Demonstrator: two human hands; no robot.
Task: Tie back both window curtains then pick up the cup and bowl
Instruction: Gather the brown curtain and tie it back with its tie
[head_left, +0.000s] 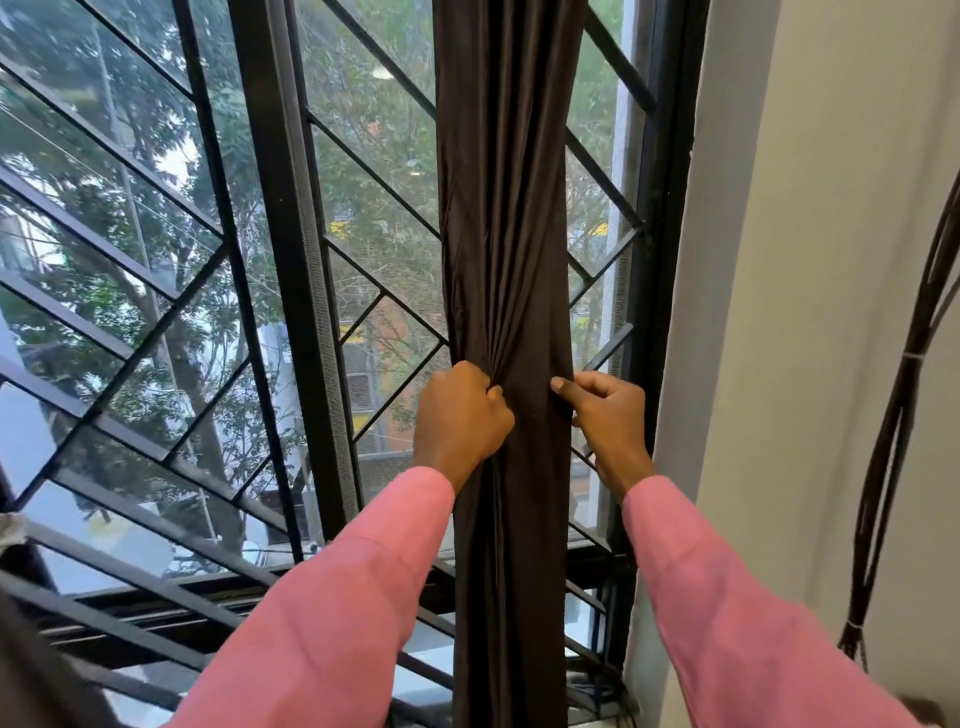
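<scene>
A dark brown curtain (511, 208) hangs gathered into a narrow column in front of the right part of the window. My left hand (460, 421) grips a bunch of its folds on the left side at mid height. My right hand (608, 415) holds the curtain's right edge at the same height, thumb on the front and fingers curled behind the cloth. Both arms wear pink sleeves. No tie-back, cup or bowl is in view.
Behind the curtain is a black window frame (291, 260) with a diagonal metal grille (130, 270) and trees outside. A white wall (810, 260) stands to the right, with a bundle of dark cables (893, 441) hanging along it.
</scene>
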